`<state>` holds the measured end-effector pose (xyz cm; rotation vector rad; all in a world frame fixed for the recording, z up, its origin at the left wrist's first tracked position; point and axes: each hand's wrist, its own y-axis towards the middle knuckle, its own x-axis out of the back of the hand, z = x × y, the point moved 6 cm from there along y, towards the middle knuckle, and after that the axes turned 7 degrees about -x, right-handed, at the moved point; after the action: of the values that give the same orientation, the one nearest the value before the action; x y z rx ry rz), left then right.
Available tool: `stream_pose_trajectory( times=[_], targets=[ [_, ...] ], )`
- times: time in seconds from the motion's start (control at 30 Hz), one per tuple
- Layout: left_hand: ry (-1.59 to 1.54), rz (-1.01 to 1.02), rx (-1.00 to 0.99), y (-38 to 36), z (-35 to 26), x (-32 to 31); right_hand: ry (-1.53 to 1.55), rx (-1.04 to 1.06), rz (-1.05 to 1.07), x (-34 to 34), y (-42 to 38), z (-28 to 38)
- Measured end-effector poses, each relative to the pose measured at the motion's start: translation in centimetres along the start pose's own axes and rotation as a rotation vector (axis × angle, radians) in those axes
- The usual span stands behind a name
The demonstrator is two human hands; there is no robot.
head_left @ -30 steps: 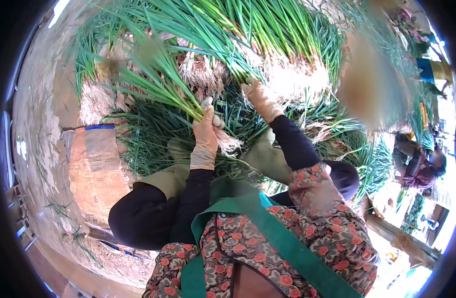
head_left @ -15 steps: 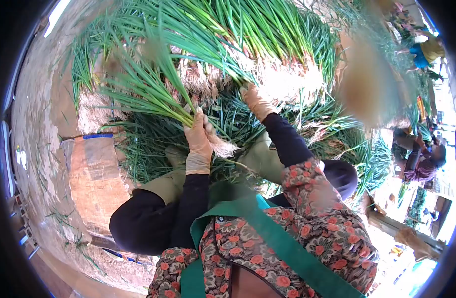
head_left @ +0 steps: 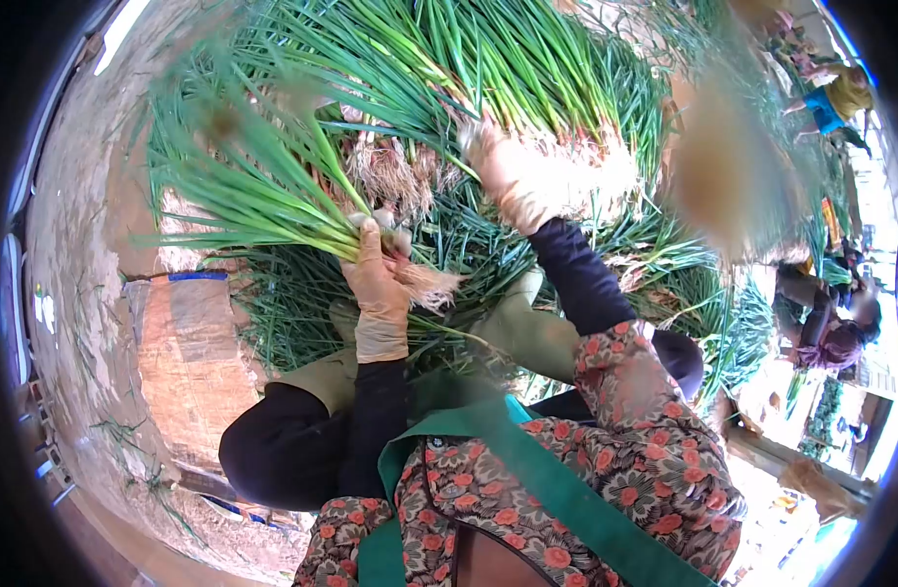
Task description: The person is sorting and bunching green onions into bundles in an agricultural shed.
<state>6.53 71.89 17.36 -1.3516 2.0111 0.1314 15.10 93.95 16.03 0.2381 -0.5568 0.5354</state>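
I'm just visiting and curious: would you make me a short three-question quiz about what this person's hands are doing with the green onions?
1. True or false: the left hand grips a bunch of green onions near the roots.
2. What does the right hand reach into? A) a bucket B) the pile of green onions C) a sack
3. Fill in: both hands wear ____.

Key: 1 true; 2 B; 3 gloves.

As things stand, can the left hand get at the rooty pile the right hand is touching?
Probably not freely: the left hand is closed around a bunch of green onions. The pile under the right hand lies open and near.
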Motion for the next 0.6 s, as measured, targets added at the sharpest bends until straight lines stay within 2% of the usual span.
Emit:
stream_pose_trajectory(
  times=[0.03,0.07,0.1,0.13,0.17,0.2,0.23,0.27,0.3,0.33,0.37,0.4,0.43,0.47,0.53,0.57,0.6],
  targets=[
    [-0.061,0.039,0.059,0.1,-0.4,-0.4,-0.283,0.042,-0.083,2.4,1.2,5.2],
    [-0.123,0.086,0.123,0.1,-0.5,-0.9,-0.293,0.113,-0.054,2.2,2.7,5.8],
    [-0.071,0.034,0.223,0.2,0.4,-0.1,-0.3,0.183,-0.025,2.0,4.2,6.4],
    [-0.149,0.099,0.323,0.7,2.3,1.4,-0.726,0.194,0.041,1.7,5.5,5.2],
    [-0.168,0.168,0.503,0.5,3.5,2.0,-0.692,0.098,0.179,0.7,6.8,2.7],
    [-0.202,0.219,0.545,0.3,4.5,2.4,-0.694,0.079,0.202,-0.4,6.9,0.6],
    [-0.067,0.181,0.507,-0.1,4.2,2.6,-0.697,0.11,0.171,-0.9,6.3,0.6],
    [-0.138,0.167,0.502,-0.2,3.9,1.5,-0.696,0.175,0.126,-1.5,5.6,1.6],
    [-0.081,0.145,0.478,-0.3,3.7,1.3,-0.691,0.28,0.061,-2.0,4.5,2.6],
    [-0.013,0.215,0.401,0.5,4.8,2.9,-0.674,0.388,-0.007,-2.2,3.2,3.4],
    [0.007,0.169,0.366,0.2,4.3,1.9,-0.637,0.458,-0.05,-2.3,2.2,3.7],
    [0.032,0.113,0.33,-0.2,3.6,1.1,-0.57,0.421,-0.065,-2.3,1.8,2.8],
    [0.012,0.118,0.335,-0.3,3.8,1.1,-0.426,0.236,-0.051,-2.2,2.3,1.2],
    [-0.005,0.124,0.334,-0.3,4.0,1.3,-0.154,-0.157,0.182,-0.7,2.3,2.3],
    [-0.045,0.171,0.343,0.1,4.5,1.8,-0.158,-0.234,0.056,-1.0,3.7,0.0],
    [-0.066,0.214,0.355,0.4,4.9,2.3,-0.166,-0.116,0.088,-2.0,4.2,-0.4],
    [-0.087,0.263,0.371,0.3,4.7,1.8,-0.451,0.006,0.111,-2.8,4.5,0.0]
  ],
)
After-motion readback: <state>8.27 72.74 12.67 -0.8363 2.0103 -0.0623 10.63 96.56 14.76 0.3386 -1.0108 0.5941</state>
